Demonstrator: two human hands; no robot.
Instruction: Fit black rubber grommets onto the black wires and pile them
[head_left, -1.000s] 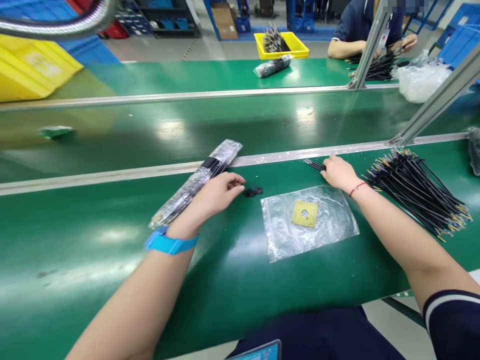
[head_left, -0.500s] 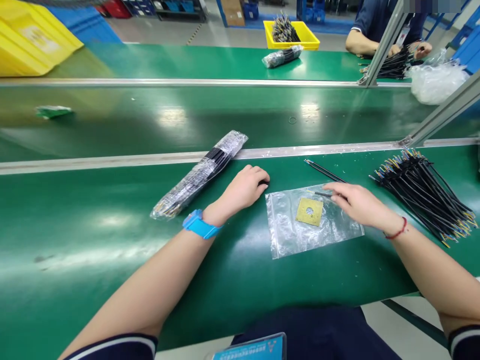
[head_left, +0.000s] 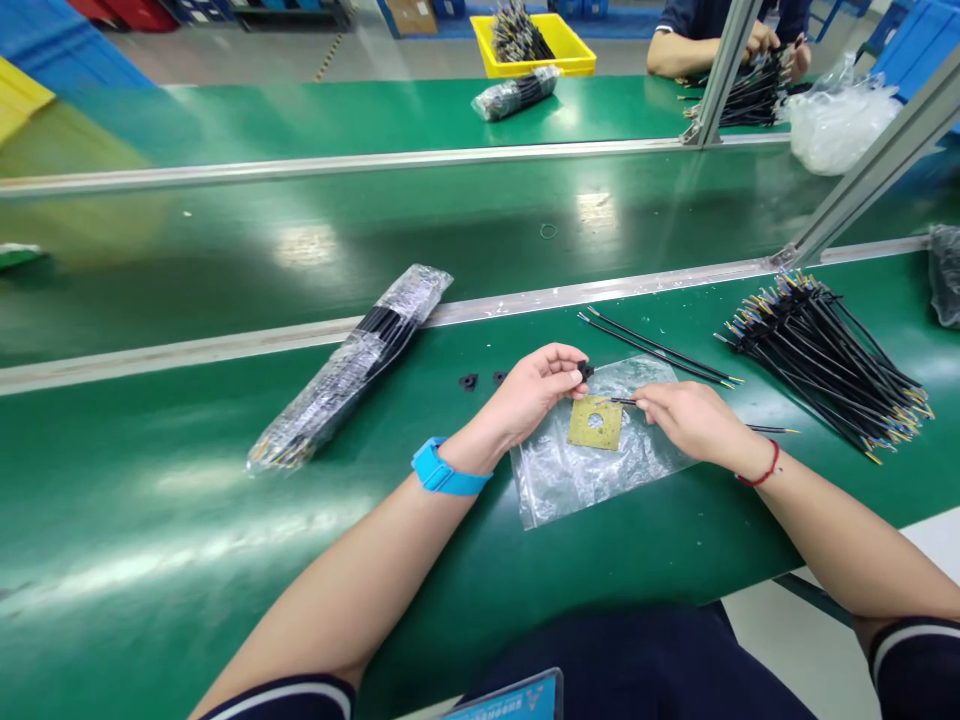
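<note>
Fingers of my left hand (head_left: 531, 393) pinch the black piece (head_left: 586, 371); my right hand (head_left: 688, 418) grasps the cable (head_left: 622, 401) just beside them, best steadied close behind its tip.

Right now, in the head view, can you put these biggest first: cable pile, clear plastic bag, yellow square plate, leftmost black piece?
1. Cable pile and clear plastic bag: too alike to rank
2. Yellow square plate
3. Leftmost black piece

Wristband (head_left: 450, 470) bright blue; cord bracelet (head_left: 759, 468) red. Square plate (head_left: 609, 432) mottled yellow. Cables (head_left: 832, 370) black, tips blue, yellow, brownish. Bench (head_left: 225, 530) glossy green. Bin (head_left: 577, 60) yellow. Sleeve (head_left: 919, 640) navy, one white stripe.
</note>
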